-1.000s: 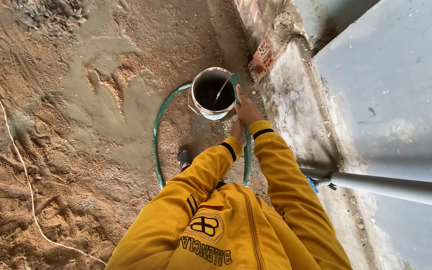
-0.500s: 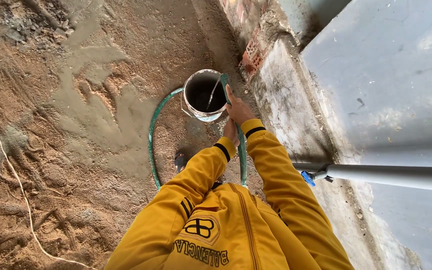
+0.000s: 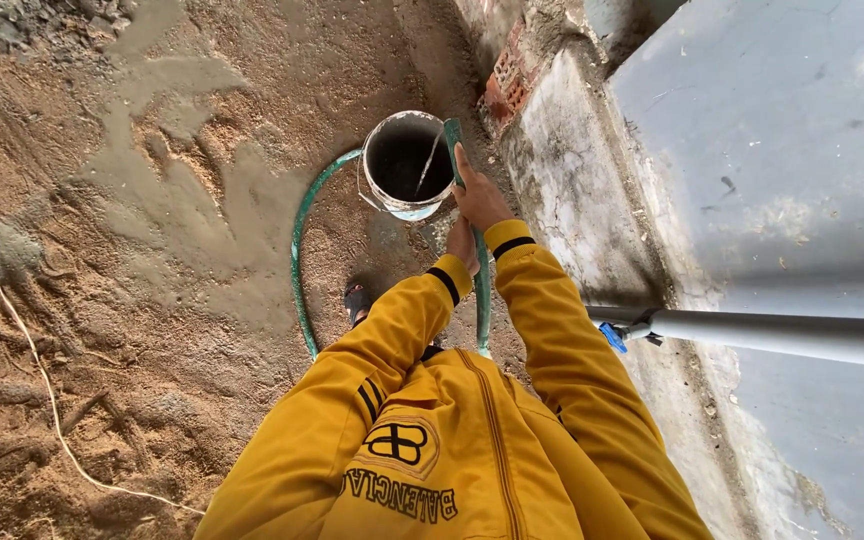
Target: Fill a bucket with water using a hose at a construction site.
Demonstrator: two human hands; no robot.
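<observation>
A green hose point(image 3: 297, 255) loops over the sandy ground and comes up to a round metal bucket point(image 3: 392, 200). My right hand point(image 3: 479, 198) grips the hose near its end at the bucket's rim, and a thin stream of water runs from it into the dark inside of the bucket. My left hand point(image 3: 462, 243) sits just below the right one, closed on the same hose; the yellow sleeves hide part of it.
Wet sand and a cement patch point(image 3: 182, 190) cover the ground to the left. A thin white cord point(image 3: 22, 340) snakes along the far left. A rough wall base with exposed bricks point(image 3: 502, 85) runs on the right, and a grey pipe point(image 3: 782, 335) sticks out from it.
The view has shifted slightly; my hands keep the hose at the bucket's rim while water keeps running in. Little else differs.
</observation>
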